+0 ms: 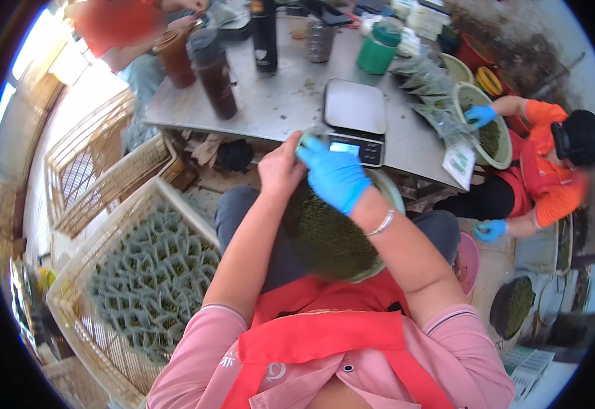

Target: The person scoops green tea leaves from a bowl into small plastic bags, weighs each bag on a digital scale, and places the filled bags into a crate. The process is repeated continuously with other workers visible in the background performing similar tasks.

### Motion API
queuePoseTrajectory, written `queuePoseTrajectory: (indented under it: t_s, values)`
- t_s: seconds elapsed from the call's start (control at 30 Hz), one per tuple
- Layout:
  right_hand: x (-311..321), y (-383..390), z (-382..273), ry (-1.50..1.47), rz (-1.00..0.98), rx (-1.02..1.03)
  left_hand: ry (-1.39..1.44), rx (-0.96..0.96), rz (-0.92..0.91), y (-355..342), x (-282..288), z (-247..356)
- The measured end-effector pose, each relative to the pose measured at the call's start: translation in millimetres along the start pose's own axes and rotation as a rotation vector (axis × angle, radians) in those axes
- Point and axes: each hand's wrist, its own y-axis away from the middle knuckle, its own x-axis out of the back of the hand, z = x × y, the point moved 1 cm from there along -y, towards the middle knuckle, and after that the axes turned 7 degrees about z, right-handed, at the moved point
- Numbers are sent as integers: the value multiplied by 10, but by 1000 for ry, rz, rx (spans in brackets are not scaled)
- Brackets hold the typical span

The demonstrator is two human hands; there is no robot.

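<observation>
Above my lap, my left hand [280,165], bare, and my right hand [335,172], in a blue glove, meet at the table's front edge. The fingers of both are closed around the mouth of a small clear plastic bag [318,130]; its contents are mostly hidden. Under my hands a pale basin [394,192] rests between my knees, filled with dry green crumbled leaves [324,235]. Just beyond my right glove stands a digital scale [354,112] with a bare metal plate and a lit display.
To my left, a crate [66,300] holds several filled clear bags [154,279]. Bottles [212,75] and a green jar [380,46] stand on the metal table [284,112]. More bags [427,85] lie right. A gloved co-worker [542,163] reaches into another basin [504,153].
</observation>
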Motion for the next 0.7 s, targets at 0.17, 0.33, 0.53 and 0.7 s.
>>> queuePoseTrajectory:
  t_s: [0.17, 0.33, 0.53, 0.7]
  values:
    - [-213, -51, 190, -33, -243, -78, -28, -102, -42, -22, -25, 72]
    - [401, 23, 344, -828, -268, -223, 6, 84, -63, -33, 20, 121]
    - [556, 456, 1927, -823, 499, -736, 188, 433, -76, -111, 20, 89]
    - [417, 660, 3163, -546, 429, -1066, 214, 503, -123, -150, -6, 60]
